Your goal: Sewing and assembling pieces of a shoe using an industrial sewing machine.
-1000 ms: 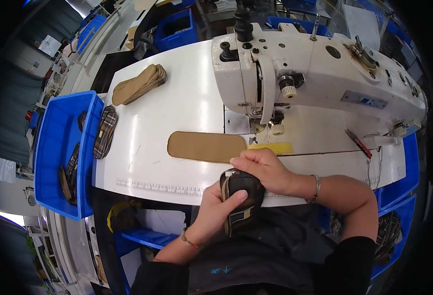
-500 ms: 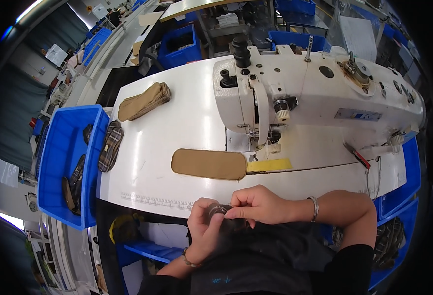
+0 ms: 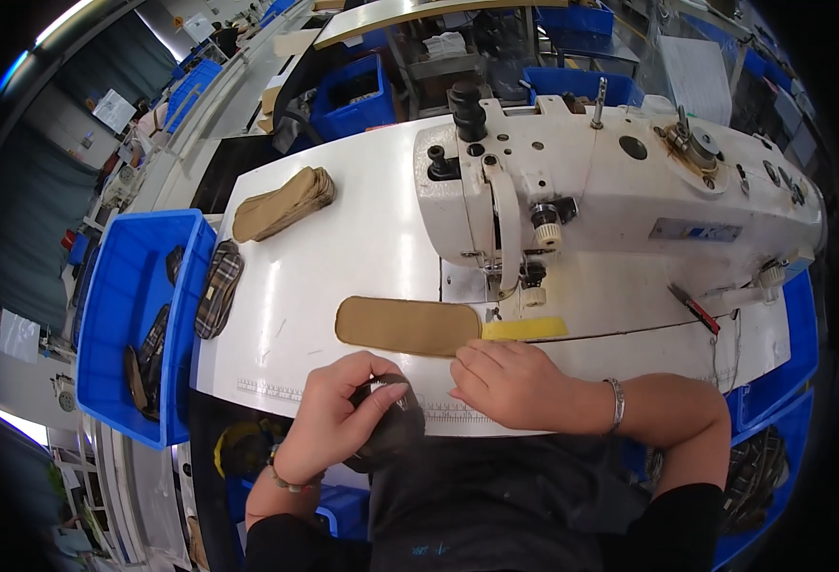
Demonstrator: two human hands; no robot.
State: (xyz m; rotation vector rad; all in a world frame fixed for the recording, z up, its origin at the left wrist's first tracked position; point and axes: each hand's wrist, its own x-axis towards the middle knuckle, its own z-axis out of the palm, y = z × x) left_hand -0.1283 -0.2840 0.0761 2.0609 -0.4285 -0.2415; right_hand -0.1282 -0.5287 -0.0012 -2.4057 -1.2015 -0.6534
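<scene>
- Two hands are engaged: the left hand (image 3: 343,419) grasps the dark piece (image 3: 393,434) at the front edge of the counter (image 3: 286,319).
- The tan panel (image 3: 405,325) lies flat on the counter, before the sewing machine (image 3: 620,181).
- Advisable: grip the dark piece lightly, clear of the panel; handle the panel by its edge to avoid creasing.
- Left pose: thumb uppermost, fingers curled.
- Right hand (image 3: 515,386): palm down at the panel's near right corner, elbow bent; whether it pinches cannot be told.

Left fingers (image 3: 366,365) curled; right fingers (image 3: 477,367) bent together, palm down.
</scene>
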